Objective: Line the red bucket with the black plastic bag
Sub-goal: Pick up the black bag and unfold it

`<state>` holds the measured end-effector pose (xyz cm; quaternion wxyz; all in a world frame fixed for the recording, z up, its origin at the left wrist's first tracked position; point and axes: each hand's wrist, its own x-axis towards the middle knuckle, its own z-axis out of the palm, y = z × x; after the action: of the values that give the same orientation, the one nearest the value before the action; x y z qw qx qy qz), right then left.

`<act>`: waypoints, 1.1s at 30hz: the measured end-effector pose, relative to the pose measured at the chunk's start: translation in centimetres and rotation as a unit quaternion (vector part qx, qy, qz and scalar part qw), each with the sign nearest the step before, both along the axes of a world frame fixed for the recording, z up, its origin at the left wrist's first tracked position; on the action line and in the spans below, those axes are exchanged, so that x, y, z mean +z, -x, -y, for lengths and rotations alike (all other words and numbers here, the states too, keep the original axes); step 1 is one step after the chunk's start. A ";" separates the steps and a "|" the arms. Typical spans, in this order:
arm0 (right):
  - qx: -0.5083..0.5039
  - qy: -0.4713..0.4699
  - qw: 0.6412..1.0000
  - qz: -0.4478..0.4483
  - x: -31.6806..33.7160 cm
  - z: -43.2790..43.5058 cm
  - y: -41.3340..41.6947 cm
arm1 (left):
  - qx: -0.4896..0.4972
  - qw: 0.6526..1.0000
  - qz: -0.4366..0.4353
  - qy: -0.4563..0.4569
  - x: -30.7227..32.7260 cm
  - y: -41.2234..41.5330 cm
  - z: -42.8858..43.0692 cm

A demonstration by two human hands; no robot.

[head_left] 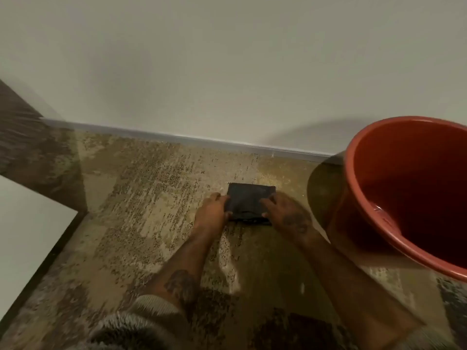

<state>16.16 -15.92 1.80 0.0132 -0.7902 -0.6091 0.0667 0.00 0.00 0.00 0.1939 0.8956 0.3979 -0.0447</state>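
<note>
The black plastic bag (249, 202) lies folded into a small flat rectangle on the patterned carpet, near the wall. My left hand (211, 213) grips its left edge and my right hand (285, 214) rests on its right edge, fingers curled over it. The red bucket (394, 173) stands upright at the right, right of my right hand. Its mouth is open and its inside shows nothing in it; its right part is cut off by the frame edge.
A pale wall with a grey baseboard (227, 142) runs across just behind the bag. A white panel with a dark edge (27, 231) sits at the left. Beige and brown carpet (141, 210) covers the floor between them.
</note>
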 end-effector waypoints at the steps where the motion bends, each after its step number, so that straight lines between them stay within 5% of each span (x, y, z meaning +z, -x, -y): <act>1: -0.012 0.028 0.999 -0.015 -0.8 -0.3 0.1 | -0.003 1.000 -0.013 0.015 -0.7 -0.1 -0.1; 6: -0.059 0.134 0.984 -0.097 -4.3 -2.1 0.5 | -0.092 0.994 -0.053 0.010 -3.9 -0.5 -0.6; 17: -0.114 0.130 0.979 -0.106 -5.7 -4.2 -0.2 | -0.081 0.996 0.039 -0.013 -2.4 -1.2 -1.0; 20: -0.140 0.095 0.971 -0.169 -2.8 -5.0 -0.7 | -0.023 0.993 0.110 0.044 0.1 -0.9 -1.8; 24: -0.195 -0.128 0.949 -0.212 3.1 -5.0 0.5 | 0.034 0.973 0.202 0.107 5.1 -0.1 -3.7; 33: -0.160 -0.217 0.909 -0.318 22.2 -8.0 0.5 | 0.042 0.915 0.324 0.236 21.8 2.0 -7.9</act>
<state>15.63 -7.89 24.02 0.3877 -0.7917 -0.4372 0.1778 -2.04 7.87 21.80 0.5196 0.7715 0.3286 0.1638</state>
